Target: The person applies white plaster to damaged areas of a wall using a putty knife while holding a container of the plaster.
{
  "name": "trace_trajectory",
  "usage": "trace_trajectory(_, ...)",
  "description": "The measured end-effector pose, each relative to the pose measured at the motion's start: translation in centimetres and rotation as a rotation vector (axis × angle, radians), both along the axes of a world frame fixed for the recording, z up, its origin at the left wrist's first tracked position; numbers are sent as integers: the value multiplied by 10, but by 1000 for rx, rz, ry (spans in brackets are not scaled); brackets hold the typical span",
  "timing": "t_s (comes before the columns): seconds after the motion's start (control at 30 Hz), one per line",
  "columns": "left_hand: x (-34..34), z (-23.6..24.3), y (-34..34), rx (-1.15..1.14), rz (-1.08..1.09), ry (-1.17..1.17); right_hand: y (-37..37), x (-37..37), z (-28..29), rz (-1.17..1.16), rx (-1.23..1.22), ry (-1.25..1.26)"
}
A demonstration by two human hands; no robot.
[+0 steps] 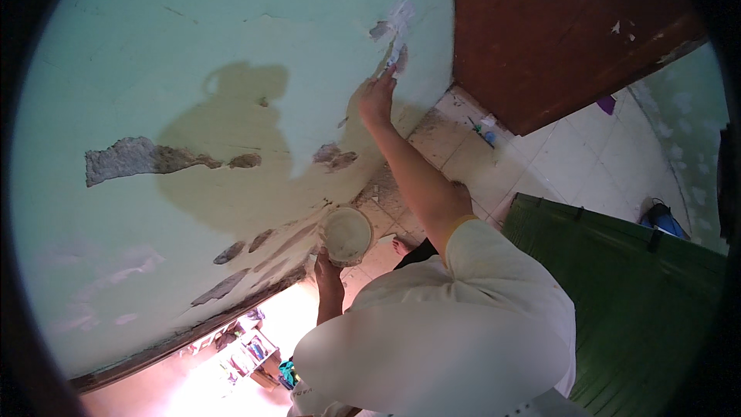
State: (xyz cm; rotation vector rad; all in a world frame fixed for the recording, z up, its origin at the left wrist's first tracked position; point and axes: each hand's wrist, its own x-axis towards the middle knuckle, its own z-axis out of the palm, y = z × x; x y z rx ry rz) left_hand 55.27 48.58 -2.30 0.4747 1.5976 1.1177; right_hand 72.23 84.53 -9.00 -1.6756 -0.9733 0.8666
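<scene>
My right hand (380, 99) reaches up to the pale green wall (116, 46), its fingers closed at the lower end of a streak of fresh white paste (400, 19) over chipped plaster. What those fingers grip is too small and blurred to name. Low near the centre, my left hand (327, 267) holds a round, pale tub (345, 233) with light, smeared insides. Several other chipped grey patches (123, 164) mark the wall, and my shadow falls across it.
A brown door (556, 23) stands top right, a green panel (610, 286) lower right. On the tiled floor (587, 147) lie small items (482, 133) and a blue-black bag (664, 216). A bright opening at lower left shows a cluttered shelf (251, 347). My bare foot (401, 245) shows below.
</scene>
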Motion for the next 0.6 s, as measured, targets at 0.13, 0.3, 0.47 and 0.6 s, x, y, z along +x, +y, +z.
trace_trajectory(0.13,-10,-2,1,22,-41,10,-2,9,-17,-126,91,15)
trace_trajectory(0.3,-10,0,5,56,-21,-23,20,13,11,-105,258,-123)
trace_trajectory(0.47,-4,0,6,13,-11,-4,0,-7,10,-3,80,11)
trace_trajectory(0.6,-5,0,9,17,12,22,0,0,-11,-109,154,48)
